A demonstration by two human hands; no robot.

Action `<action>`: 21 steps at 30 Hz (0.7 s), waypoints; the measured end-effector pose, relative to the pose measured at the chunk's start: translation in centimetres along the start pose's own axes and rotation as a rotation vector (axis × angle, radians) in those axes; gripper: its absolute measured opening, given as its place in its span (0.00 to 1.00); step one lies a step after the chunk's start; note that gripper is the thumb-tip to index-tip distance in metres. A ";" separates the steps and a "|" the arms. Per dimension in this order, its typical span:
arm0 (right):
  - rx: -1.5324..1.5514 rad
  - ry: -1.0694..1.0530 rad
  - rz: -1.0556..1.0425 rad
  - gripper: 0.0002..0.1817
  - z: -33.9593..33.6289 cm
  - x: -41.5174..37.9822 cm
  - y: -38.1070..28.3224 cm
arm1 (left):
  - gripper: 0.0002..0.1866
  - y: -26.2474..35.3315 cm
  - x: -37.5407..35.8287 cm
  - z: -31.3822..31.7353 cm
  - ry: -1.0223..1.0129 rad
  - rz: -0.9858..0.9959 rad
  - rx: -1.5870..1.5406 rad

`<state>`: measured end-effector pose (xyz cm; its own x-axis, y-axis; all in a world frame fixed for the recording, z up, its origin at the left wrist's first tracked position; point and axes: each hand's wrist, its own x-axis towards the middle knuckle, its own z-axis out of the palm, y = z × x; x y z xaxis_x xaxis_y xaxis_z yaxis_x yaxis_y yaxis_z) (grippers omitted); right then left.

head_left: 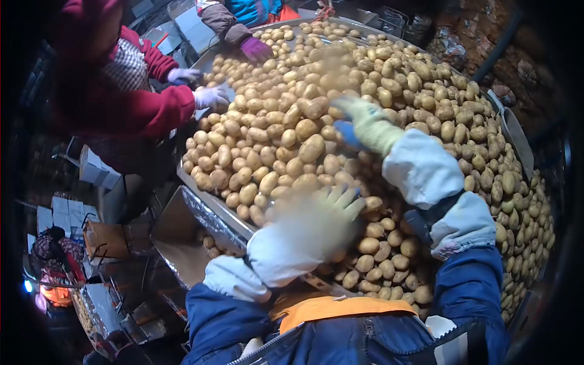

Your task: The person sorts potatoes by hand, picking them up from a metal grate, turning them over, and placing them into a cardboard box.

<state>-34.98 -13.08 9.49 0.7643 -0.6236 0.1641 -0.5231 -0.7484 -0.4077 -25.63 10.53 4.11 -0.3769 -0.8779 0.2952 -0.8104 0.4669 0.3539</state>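
Inside the broad metal table's left rim (210,199), cup likely firm, light, oval tan potatoes (311,148) mid-body, yellow-gloved left hand (340,205) spread, yellow-gloved right hand (371,125) blurred, grip impossible to tell.

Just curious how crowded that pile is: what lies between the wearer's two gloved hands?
Potatoes. The head view shows them between the left hand and right hand.

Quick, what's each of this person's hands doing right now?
Left hand: gloved, open, fingers spread at the potatoes; no grip shows.
Right hand: gloved, over the potatoes; blurred, so whether it is closed or holding anything can't be told.
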 end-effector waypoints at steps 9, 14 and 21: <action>-0.401 -0.215 0.126 0.41 6.9 4.7 -8.4 | 0.22 -0.2 -7.6 -3.4 0.089 -0.399 -0.234; -0.300 -0.331 0.236 0.30 5.2 1.4 -6.7 | 0.23 -2.0 -7.3 -5.4 0.291 -0.342 -0.195; -0.062 -0.301 0.609 0.28 -1.6 -12.2 -5.5 | 0.34 -6.1 -5.1 -3.6 0.269 -0.374 -0.132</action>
<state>-42.07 -1.75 11.17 0.3938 -0.8544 -0.3389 -0.9070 -0.3013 -0.2942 -17.10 12.58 3.65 0.0731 -0.9378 0.3395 -0.7981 0.1491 0.5837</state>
